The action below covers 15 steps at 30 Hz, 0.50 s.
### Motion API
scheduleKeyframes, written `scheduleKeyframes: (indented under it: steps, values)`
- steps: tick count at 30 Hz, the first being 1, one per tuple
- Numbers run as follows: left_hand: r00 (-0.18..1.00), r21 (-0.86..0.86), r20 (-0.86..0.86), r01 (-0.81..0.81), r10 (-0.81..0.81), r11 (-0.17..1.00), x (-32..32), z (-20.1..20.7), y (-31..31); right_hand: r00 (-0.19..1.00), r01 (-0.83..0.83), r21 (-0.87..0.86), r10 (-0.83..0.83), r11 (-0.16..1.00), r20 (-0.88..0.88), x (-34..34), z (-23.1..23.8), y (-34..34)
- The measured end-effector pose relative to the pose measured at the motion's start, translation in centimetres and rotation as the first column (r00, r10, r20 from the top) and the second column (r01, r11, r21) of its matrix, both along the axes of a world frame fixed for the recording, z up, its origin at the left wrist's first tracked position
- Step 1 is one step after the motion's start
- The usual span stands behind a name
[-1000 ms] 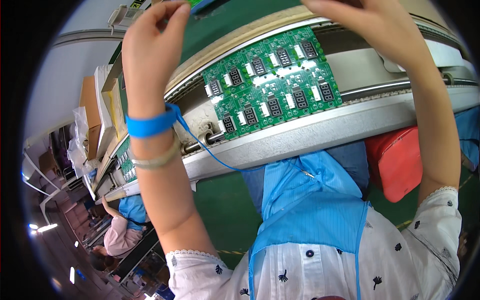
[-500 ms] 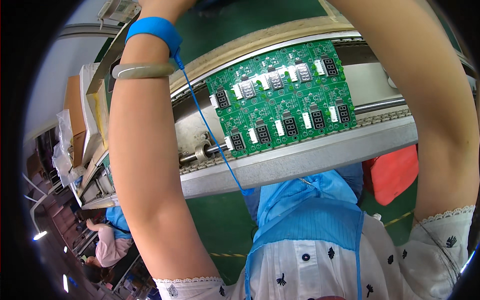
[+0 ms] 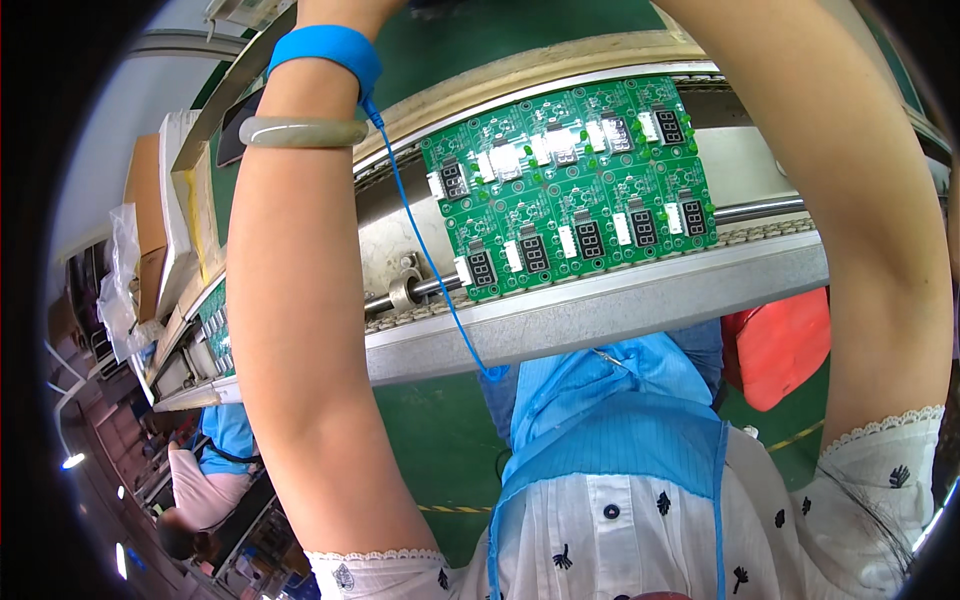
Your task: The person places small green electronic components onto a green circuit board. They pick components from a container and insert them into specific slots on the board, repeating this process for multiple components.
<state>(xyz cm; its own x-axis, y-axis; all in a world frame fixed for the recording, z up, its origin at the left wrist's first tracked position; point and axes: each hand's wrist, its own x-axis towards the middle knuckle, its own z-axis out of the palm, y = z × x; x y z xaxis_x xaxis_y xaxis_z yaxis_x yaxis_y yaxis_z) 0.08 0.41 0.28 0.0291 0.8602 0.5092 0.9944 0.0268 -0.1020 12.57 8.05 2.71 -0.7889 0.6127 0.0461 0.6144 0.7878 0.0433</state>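
Note:
Both my forearms reach up past the frame's top edge. Only the base of my left hand point(image 3: 350, 10) shows, just beyond a blue wrist strap point(image 3: 325, 52); its fingers are cut off. A pale bangle point(image 3: 303, 132) circles the same forearm, and a thin blue cord point(image 3: 415, 225) runs down from the strap. My right hand is outside the picture. Between my arms lies a green circuit board panel point(image 3: 575, 190), with two rows of digit displays, white connectors and small green parts. It rests across the conveyor rails, and neither visible arm touches it.
The metal conveyor rail point(image 3: 600, 295) runs between the panel and my body, with a steel shaft point(image 3: 750, 210) beneath the panel. A red stool seat point(image 3: 778, 350) is below the rail at right. Cardboard point(image 3: 147, 205) stands at left; a co-worker point(image 3: 205, 480) sits lower left.
The panel and rail appear slightly higher and farther right in the picture. My left forearm has shifted a little right. The co-worker's arm has moved down.

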Motion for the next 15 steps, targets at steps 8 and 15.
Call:
scheduleKeyframes:
  steps: [8,15]
  values:
    - [0.995,0.009,0.059,0.076,-0.076,0.997,0.1,0.0,-1.5,0.997,0.032,-0.054,-0.036,0.998,-0.063,-0.7,-0.4,0.1]
    - [0.965,0.154,0.26,-0.01,-0.031,0.988,-2.0,0.5,-1.6,0.998,0.052,-0.07,-0.055,0.996,-0.041,-1.2,-0.2,-0.6]
